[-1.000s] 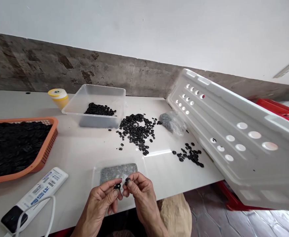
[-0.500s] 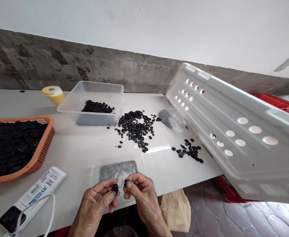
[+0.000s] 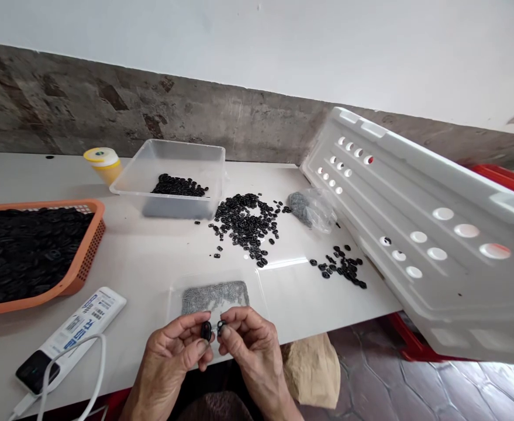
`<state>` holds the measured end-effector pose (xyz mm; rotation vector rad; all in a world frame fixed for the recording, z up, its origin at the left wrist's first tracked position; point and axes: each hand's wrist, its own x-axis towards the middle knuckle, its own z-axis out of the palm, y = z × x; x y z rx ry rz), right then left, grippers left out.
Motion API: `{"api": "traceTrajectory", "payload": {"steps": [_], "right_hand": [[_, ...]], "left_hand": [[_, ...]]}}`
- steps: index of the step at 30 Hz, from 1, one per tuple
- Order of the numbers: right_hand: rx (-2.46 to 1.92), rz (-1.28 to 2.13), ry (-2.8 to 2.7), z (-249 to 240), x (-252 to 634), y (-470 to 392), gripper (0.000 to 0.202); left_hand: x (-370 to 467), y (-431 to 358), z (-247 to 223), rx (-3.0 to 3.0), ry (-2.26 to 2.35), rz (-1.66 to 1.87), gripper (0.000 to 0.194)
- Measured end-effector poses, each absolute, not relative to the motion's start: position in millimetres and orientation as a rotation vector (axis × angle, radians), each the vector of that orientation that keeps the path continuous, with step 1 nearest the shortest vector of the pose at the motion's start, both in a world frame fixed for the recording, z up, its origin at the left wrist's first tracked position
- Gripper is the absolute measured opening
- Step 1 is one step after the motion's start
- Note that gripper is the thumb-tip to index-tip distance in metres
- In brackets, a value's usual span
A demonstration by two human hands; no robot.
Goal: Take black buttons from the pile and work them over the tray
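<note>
Between thumb and fingers, my left hand (image 3: 169,356) pinches a black oval plastic piece (image 3: 206,330). My right hand (image 3: 252,351) holds a smaller black plastic piece (image 3: 220,327) close beside it, and something thin and pale shows between the two. Both hands are at the table's front edge, just before a shallow clear tray (image 3: 175,301) of small grey metal pieces (image 3: 215,292). Beyond the tray lies a loose heap of small black pieces (image 3: 245,219). A smaller scatter of black pieces (image 3: 344,266) sits to the right.
An orange basket (image 3: 94,234) full of black pieces stands left, near a white power bank (image 3: 81,327) with a cable. Behind are a clear bin (image 3: 173,207), a yellow-and-white container (image 3: 103,166) and a plastic bag (image 3: 320,210). A white perforated crate (image 3: 392,204) leans on the right.
My hands have come closer together, bringing the two black pieces nearly end to end. The whole view has shifted slightly; the things on the table look unmoved.
</note>
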<state>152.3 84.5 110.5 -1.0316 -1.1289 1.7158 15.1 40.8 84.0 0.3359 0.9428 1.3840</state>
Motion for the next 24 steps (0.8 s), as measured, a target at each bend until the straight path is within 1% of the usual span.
{"api": "traceTrajectory", "payload": {"steps": [13, 20, 24], "right_hand": [[-1.058, 1.653, -1.223, 113.7, 153.5, 82.8, 0.014], [-1.193, 1.479, -1.411, 110.4, 155.5, 80.1, 0.007], [-1.196, 1.534, -1.414, 109.2, 157.0, 80.3, 0.007]], "left_hand": [[17.1, 42.0, 86.1, 0.308, 0.895, 1.385, 0.026], [16.1, 43.1, 81.1, 0.434, 0.967, 1.423, 0.025], [15.7, 41.4, 80.4, 0.53, 1.049, 1.401, 0.023]]}}
